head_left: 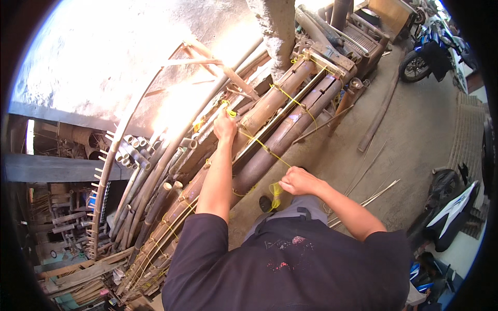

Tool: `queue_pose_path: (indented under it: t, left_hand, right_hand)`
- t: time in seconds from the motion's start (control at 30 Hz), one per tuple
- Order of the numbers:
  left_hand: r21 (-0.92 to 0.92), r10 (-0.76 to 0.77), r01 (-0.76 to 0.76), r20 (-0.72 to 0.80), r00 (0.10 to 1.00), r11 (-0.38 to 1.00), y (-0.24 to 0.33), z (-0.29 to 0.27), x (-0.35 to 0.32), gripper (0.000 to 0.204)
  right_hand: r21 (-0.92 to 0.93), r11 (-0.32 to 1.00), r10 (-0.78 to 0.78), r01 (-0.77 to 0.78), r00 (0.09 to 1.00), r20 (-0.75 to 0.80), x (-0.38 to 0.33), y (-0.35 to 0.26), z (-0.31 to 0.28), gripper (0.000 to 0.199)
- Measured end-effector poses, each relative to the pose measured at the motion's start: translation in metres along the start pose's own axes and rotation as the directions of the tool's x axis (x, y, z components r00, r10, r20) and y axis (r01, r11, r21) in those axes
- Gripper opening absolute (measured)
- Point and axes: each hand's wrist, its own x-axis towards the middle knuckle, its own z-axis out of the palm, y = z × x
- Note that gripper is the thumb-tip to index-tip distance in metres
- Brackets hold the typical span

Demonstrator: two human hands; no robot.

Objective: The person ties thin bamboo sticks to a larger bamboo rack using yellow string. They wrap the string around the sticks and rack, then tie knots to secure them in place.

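Two long, thick bamboo poles lie side by side on a slant before me, a tan one (258, 115) and a darker one (282, 136). Yellow cord (278, 157) crosses over both and runs taut to my right hand (301, 180), whose fingers are closed on it. A loose yellow hank (276, 197) hangs just below that hand. On the far side of the tan pole, my left hand (224, 125) is closed around more yellow cord, with loops showing above the fist. Thin slats (277, 118) lie between the poles. Further cord lashings wrap the poles toward both ends.
Several bamboo tubes (136, 147) are stacked at the left beside a curved pegged pole (102, 179). A concrete post (275, 36) rises behind the poles. On the floor at right lie a long pole (383, 111) and thin sticks (371, 199). Motorcycles (423, 57) stand along the right side.
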Motion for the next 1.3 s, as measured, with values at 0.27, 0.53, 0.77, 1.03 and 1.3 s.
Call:
queue_pose_path:
  t: [0.27, 0.53, 0.77, 1.03, 1.3]
  left_hand:
    - [-0.439, 0.281, -0.482, -0.447, 0.849, 0.758, 0.067, -0.048, -0.009, 0.028]
    - [-0.195, 0.318, -0.334, -0.111, 0.942, 0.922, -0.043, -0.039, -0.012, 0.035]
    - [-0.343, 0.197, -0.022, 0.488, 0.850, 0.939, -0.160, -0.107, -0.154, 0.035]
    - [-0.237, 0.263, -0.271, -0.064, 0.963, 0.933, -0.144, -0.071, -0.177, 0.026]
    - [-0.344, 0.073, -0.029, 0.114, 0.991, 0.938, -0.176, -0.066, -0.169, 0.028]
  right_hand:
    - [-0.421, 0.896, 0.104, -0.141, 0.988, -0.111, 0.016, -0.020, 0.089, 0.028]
    - [-0.121, 0.956, 0.189, -0.267, 0.877, -0.442, 0.024, -0.087, 0.132, 0.025]
    - [0.919, -0.213, 0.703, 0.333, 0.705, -0.093, 0.078, -0.102, 0.179, 0.025]
    - [0.056, 0.995, 0.082, -0.078, 0.994, -0.076, 0.241, -0.162, 0.083, 0.042]
    - [0.409, 0.913, -0.080, -0.009, 0.976, 0.200, 0.175, -0.164, 0.040, 0.043]
